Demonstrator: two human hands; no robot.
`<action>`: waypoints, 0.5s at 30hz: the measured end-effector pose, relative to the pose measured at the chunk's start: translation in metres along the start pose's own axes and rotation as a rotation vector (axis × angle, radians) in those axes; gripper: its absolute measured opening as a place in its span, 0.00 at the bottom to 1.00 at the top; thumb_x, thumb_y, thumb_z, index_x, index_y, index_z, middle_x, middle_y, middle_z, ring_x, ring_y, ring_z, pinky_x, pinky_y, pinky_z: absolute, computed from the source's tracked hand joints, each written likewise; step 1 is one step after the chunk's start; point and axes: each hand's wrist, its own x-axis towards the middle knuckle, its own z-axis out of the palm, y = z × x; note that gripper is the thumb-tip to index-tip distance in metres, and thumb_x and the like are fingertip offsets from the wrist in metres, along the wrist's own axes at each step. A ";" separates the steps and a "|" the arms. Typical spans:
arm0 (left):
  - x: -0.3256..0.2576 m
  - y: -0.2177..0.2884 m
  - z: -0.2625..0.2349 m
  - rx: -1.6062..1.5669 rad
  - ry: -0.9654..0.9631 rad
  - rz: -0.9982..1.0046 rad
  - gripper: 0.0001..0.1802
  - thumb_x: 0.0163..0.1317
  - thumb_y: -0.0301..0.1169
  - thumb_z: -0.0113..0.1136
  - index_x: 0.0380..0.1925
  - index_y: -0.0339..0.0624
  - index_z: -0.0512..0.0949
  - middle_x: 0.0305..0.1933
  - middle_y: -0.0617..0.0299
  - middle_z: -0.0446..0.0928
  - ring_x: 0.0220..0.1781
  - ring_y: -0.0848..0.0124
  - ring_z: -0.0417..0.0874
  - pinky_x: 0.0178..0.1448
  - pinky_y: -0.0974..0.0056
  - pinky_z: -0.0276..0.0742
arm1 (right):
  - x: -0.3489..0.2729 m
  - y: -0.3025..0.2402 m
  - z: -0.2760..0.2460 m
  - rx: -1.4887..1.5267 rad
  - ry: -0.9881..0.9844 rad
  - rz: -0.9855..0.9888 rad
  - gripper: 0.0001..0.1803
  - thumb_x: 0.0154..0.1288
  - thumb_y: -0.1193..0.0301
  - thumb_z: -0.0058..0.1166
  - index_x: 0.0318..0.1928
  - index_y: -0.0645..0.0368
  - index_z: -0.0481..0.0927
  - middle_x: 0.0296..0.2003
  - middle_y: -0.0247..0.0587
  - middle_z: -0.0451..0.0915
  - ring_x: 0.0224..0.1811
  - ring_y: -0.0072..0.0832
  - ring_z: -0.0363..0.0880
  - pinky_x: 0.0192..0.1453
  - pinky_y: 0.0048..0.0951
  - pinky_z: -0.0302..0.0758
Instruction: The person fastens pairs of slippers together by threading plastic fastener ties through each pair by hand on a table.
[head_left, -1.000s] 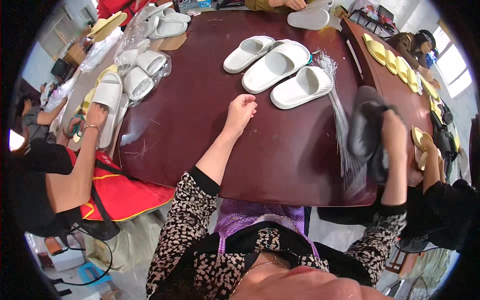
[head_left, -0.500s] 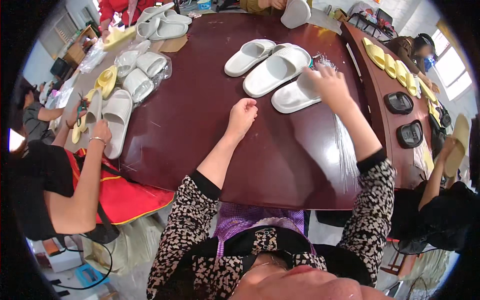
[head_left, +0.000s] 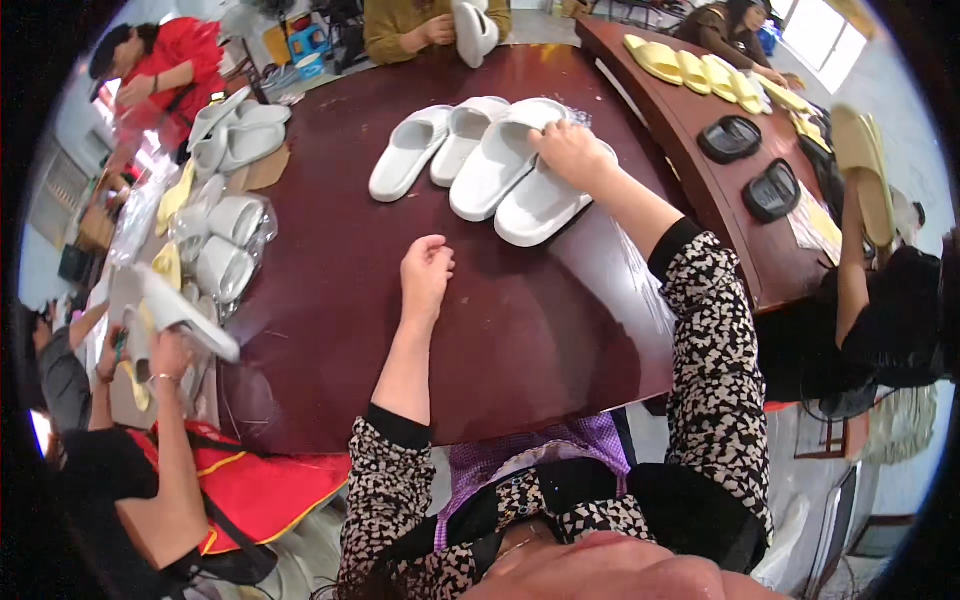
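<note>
Several white slide slippers lie side by side on the dark red table in front of me. My right hand (head_left: 572,155) is over the strap end of the nearest white slide slipper (head_left: 530,212), fingers bent and closed on its strap area; they partly hide it. The slipper beside it (head_left: 482,190) touches it and lies close to my fingertips. Farther left are a partly covered slipper (head_left: 450,168) and the leftmost slipper (head_left: 400,160). My left hand (head_left: 427,278) hovers above the bare tabletop, fingers curled in, with nothing visible in them.
Bagged white slippers (head_left: 232,245) lie along the table's left side. At left a co-worker's hand holds a white slipper (head_left: 190,312). Another person across the table holds a slipper (head_left: 475,35). Yellow slippers (head_left: 695,72) and black slippers (head_left: 772,190) sit on the right-hand table (head_left: 735,240).
The whole view has shifted, so the slippers appear farther left. My right hand has come down from its blurred position onto the nearest slipper. The co-worker at left has swung a slipper outward.
</note>
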 end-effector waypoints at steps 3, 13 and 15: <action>0.010 -0.006 -0.008 0.018 -0.012 -0.002 0.14 0.58 0.25 0.54 0.45 0.31 0.72 0.34 0.60 0.76 0.32 0.75 0.76 0.35 0.72 0.73 | -0.012 0.024 -0.002 -0.154 0.040 -0.021 0.14 0.58 0.69 0.48 0.46 0.57 0.72 0.38 0.41 0.77 0.43 0.35 0.78 0.43 0.34 0.75; 0.029 -0.020 -0.019 0.101 0.010 0.054 0.15 0.59 0.25 0.55 0.46 0.32 0.72 0.34 0.62 0.75 0.32 0.78 0.75 0.35 0.74 0.73 | -0.141 0.253 -0.008 -0.517 0.571 0.493 0.18 0.58 0.75 0.44 0.47 0.46 0.79 0.41 0.45 0.79 0.45 0.44 0.78 0.47 0.40 0.74; 0.030 -0.023 -0.013 0.113 -0.005 0.052 0.15 0.59 0.25 0.55 0.46 0.32 0.73 0.34 0.62 0.75 0.32 0.78 0.75 0.35 0.74 0.73 | -0.161 0.258 -0.001 -0.287 0.449 0.651 0.19 0.58 0.74 0.46 0.50 0.46 0.77 0.44 0.47 0.80 0.47 0.38 0.78 0.50 0.38 0.74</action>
